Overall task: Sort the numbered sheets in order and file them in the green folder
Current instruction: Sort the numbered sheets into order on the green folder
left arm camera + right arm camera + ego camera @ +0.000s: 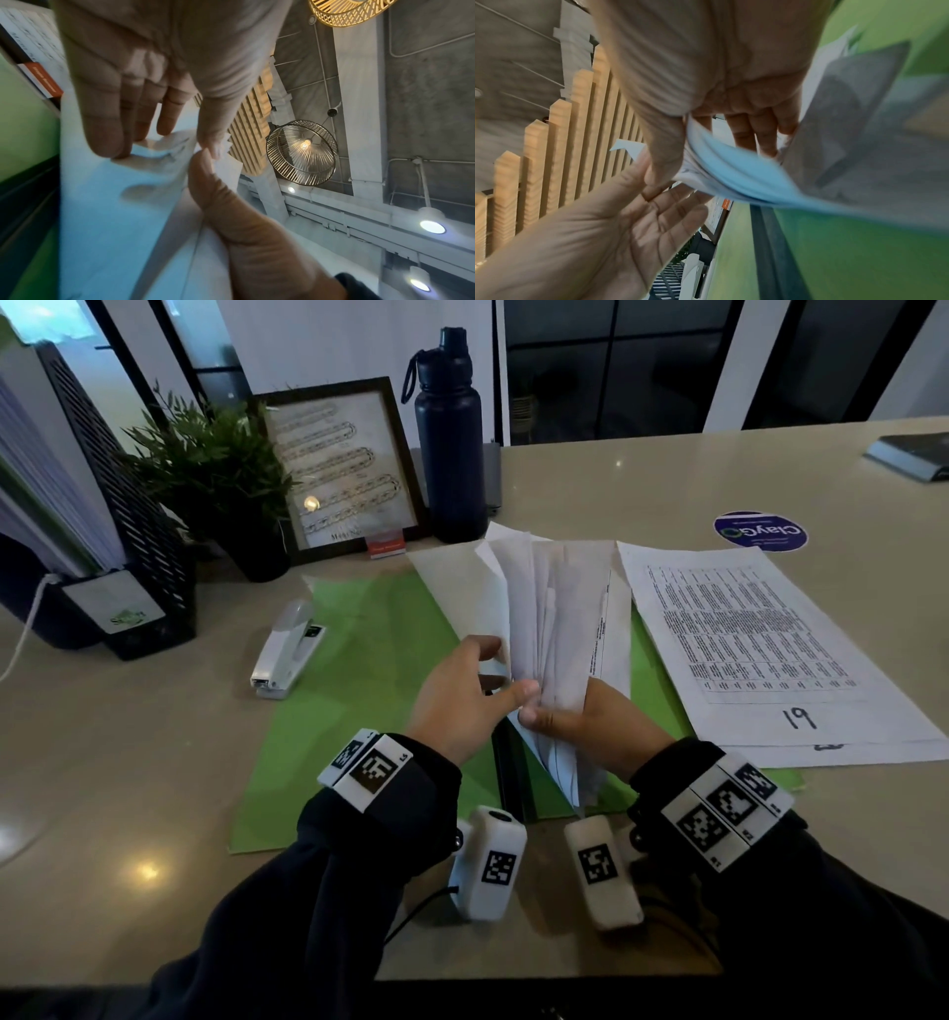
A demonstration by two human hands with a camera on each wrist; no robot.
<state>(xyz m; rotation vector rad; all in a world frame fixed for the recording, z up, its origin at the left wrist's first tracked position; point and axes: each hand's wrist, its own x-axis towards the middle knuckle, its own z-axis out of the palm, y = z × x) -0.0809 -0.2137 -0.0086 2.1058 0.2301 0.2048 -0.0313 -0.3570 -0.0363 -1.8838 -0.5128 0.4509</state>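
A: Beige countertop (642, 485), green folder (359, 670) lying open flat on it, directly under both hands.

B: Hands?

A: Right hand (595, 724) grips a fanned stack of sheets (549, 629) at its near end, thumb on top, fingers curled beneath. Stack is lifted off the folder and fans away from the hands. Left hand (462, 695) is at the stack's left edge: thumb and forefinger pinch a sheet corner, other fingers loosely spread behind the paper. Left wrist view confirms the pinch (208, 150); right wrist view is blurred but shows the right thumb clamping the sheets (706, 162).

B: Sorted pile?

A: Just right of the right hand, a sheet marked 19 (770, 649) lies face up, partly over the folder's right edge, with another sheet under it. Number on that one is unreadable.

B: Clutter?

A: White stapler (287, 649) left of the left hand. Beyond the hands: dark water bottle (449, 439), framed print (339, 469), potted plant (215, 469). Black file rack (118, 505) far left.
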